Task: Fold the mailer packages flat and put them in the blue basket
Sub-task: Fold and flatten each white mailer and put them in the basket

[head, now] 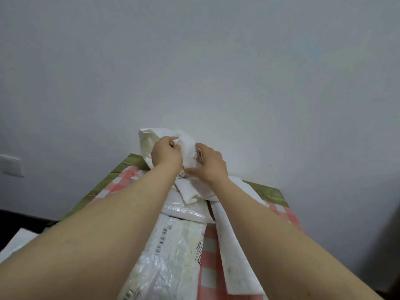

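Note:
A crumpled white mailer package (186,146) is lifted above the far end of the table. My left hand (165,153) grips its upper left part, fingers curled into the plastic. My right hand (211,163) grips its right side beside a printed label. Several other white mailer packages (179,241) lie in a heap along the table under my forearms, some flat, some wrinkled. One long white mailer (233,245) stretches down the right side. No blue basket is in view.
The table (127,164) has an olive-green rim and a pink-and-white checked cloth (121,182). A plain grey wall (194,61) rises right behind it. Something white (17,239) lies low at the left, beside the table.

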A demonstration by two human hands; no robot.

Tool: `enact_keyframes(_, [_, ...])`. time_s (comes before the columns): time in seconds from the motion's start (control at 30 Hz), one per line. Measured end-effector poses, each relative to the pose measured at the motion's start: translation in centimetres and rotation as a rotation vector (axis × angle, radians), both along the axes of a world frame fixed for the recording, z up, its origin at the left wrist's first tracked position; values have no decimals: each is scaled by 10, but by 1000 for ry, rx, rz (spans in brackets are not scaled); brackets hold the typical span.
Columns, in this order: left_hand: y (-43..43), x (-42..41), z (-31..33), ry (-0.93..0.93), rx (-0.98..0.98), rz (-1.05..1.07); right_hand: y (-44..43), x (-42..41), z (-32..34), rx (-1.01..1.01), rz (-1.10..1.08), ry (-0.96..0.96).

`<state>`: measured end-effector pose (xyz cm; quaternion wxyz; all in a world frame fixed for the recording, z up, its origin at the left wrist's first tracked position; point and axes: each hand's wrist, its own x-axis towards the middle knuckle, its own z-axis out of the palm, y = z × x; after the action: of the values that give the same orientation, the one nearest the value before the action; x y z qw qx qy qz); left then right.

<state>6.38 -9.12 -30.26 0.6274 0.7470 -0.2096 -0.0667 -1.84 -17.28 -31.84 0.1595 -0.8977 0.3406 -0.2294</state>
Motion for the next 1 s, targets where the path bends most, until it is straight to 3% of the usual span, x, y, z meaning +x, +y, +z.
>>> enact_keyframes(0.47, [89, -92, 74, -69, -232, -229, 86, -70, 62, -83, -79, -362])
enact_keyframes(0.7, [164, -132, 85, -234, -51, 151, 134, -172, 76, 156, -82, -499])
enact_keyframes(0.87, [198, -151, 69, -138, 101, -60, 164, -240, 68, 506, -75, -609])
enact_keyframes(1.0, [213, -174, 50, -77, -14, -188, 179, -275, 51, 629, -103, -541])
